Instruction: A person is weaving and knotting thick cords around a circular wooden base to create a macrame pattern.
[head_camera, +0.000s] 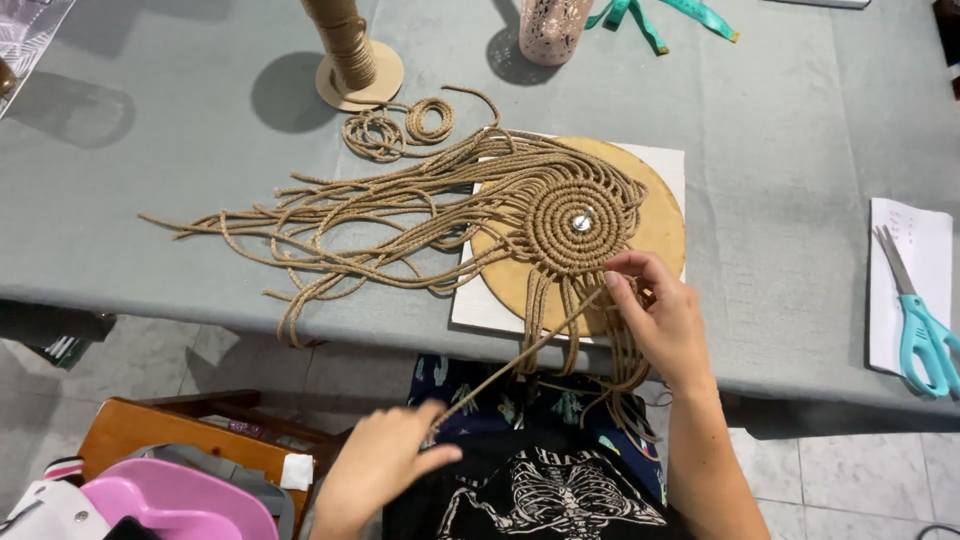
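Two hands worked a jute cord at the edge of a coiled rope piece.

The right hand (660, 315) pinched the cord (530, 345) where it met the spiral rope coil (575, 215), which lay pinned on a round wooden board (660, 225) on the grey tabletop (200, 150). The left hand (385, 460), below the tabletop edge, gripped the cord's far end, drawn taut. Loose strands (330, 220) fanned left; turquoise scissors (925, 335) lay well apart at right.

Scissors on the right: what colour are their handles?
Turquoise handles on the scissors, clearest in the head view.
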